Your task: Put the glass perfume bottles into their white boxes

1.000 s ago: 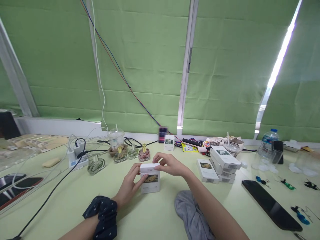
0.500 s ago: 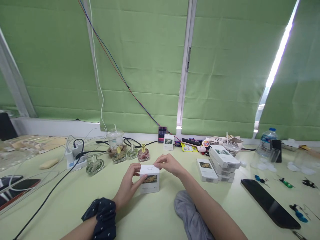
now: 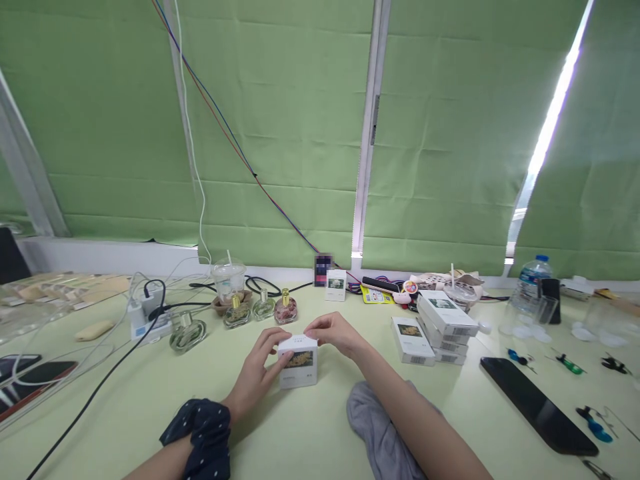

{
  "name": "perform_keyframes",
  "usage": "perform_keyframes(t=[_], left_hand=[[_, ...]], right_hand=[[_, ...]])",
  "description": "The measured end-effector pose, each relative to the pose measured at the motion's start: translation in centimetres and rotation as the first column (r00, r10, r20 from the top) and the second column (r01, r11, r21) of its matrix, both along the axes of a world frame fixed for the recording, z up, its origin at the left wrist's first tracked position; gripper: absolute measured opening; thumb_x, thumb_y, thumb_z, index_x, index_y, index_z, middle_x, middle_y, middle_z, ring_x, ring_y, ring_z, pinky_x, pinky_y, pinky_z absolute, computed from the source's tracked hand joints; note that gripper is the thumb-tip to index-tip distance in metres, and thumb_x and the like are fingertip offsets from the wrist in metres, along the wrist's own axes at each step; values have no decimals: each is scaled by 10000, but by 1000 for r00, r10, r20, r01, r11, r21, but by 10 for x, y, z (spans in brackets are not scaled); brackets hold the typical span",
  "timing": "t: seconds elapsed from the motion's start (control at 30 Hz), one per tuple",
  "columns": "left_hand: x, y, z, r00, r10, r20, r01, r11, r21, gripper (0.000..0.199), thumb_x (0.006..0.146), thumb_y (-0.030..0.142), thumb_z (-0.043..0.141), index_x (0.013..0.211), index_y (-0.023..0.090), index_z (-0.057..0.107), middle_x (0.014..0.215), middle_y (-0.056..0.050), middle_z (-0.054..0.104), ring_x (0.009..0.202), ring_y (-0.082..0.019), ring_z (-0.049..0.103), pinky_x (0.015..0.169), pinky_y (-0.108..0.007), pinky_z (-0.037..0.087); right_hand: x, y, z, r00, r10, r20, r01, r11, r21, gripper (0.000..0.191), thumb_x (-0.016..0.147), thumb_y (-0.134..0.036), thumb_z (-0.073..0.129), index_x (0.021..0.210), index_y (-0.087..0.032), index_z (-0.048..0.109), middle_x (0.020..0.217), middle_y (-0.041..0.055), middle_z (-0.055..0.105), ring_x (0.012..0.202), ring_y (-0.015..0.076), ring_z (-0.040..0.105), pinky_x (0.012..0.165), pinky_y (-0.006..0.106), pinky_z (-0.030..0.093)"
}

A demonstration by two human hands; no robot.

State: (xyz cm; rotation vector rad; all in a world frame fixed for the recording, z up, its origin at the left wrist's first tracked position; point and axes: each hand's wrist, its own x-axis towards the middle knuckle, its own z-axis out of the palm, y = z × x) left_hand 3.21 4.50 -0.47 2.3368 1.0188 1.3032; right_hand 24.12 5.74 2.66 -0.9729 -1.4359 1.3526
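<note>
A small white box (image 3: 299, 375) with a picture on its front stands upright on the pale green table in the middle. My left hand (image 3: 261, 368) grips its left side, thumb on the front face. At the top right edge my right hand (image 3: 336, 335) pinches the box near its lid, fingers pressed together. Behind the hands stand small glass bottles with gold caps, the nearest being a reddish one (image 3: 285, 309). Another white box (image 3: 336, 285) stands at the back by the wall.
White boxes (image 3: 446, 313) are stacked right of centre, with a flat one (image 3: 413, 341) beside them. A black phone (image 3: 543, 405) lies at the right. Grey cloth (image 3: 373, 420) is near my right forearm. Cables and a power strip (image 3: 150, 327) are at the left.
The lid's top face shows slightly more raised and tilted at the box's upper edge. My right hand has shifted slightly left and down; both hands still touch the box.
</note>
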Motion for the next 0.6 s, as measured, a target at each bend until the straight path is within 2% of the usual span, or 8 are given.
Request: perform_keyframes(t=[0.1,0.17,0.23,0.33,0.43,0.5,0.6], left_hand=[[-1,2,-5,1000,-4,-12,3,999,-49,232,863,360,528,1072,263,551,1088,-58,592,995,-219,584,761,-313,517],[-1,3,-11,1000,-22,-9,21,993,-115,277,863,352,532,1124,267,495,1108,-61,597,974,-214,599,781,-333,517],[-1,4,-17,997,-79,4,78,976,-201,371,855,346,545,1195,273,413,1115,-65,608,951,-216,619,786,-358,524],[-1,4,-22,983,-178,48,184,928,-323,563,844,339,559,1313,283,252,1162,-74,609,968,-223,634,824,-387,521],[-1,3,-23,980,-189,61,198,898,-393,683,848,331,545,1386,280,128,1256,-80,571,1049,-224,610,900,-390,488],[-1,3,-23,983,-184,7,170,896,-411,660,849,342,538,1384,259,161,1244,-78,584,1062,-230,603,912,-385,480],[-1,4,-28,973,-179,-146,115,923,-367,531,820,353,578,1285,228,353,1170,-79,627,1048,-259,602,901,-397,482]], right_hand=[[-1,0,1,999,-2,50,0,999,41,301,559,-378,766,702,-122,697,650,20,636,599,105,524,563,232,390],[0,-3,6,989,-6,147,-17,988,154,253,640,-368,720,717,-129,687,680,23,637,612,107,522,561,227,390],[2,-8,13,959,-4,283,-88,947,310,207,697,-345,695,755,-147,683,771,31,649,679,118,540,599,227,403],[4,-15,19,857,-32,514,-241,857,456,297,646,-311,770,895,-195,654,940,23,639,847,154,557,699,235,410],[1,-19,18,734,-141,664,-288,821,493,439,630,-247,792,1010,-233,571,980,5,616,888,176,550,727,246,391],[-3,-20,15,675,-217,705,-271,816,511,382,684,-209,747,1006,-238,543,972,0,605,868,175,551,709,241,372],[-7,-19,11,599,-298,743,-244,816,524,293,745,-201,691,987,-240,530,977,5,592,855,178,553,683,237,350]])
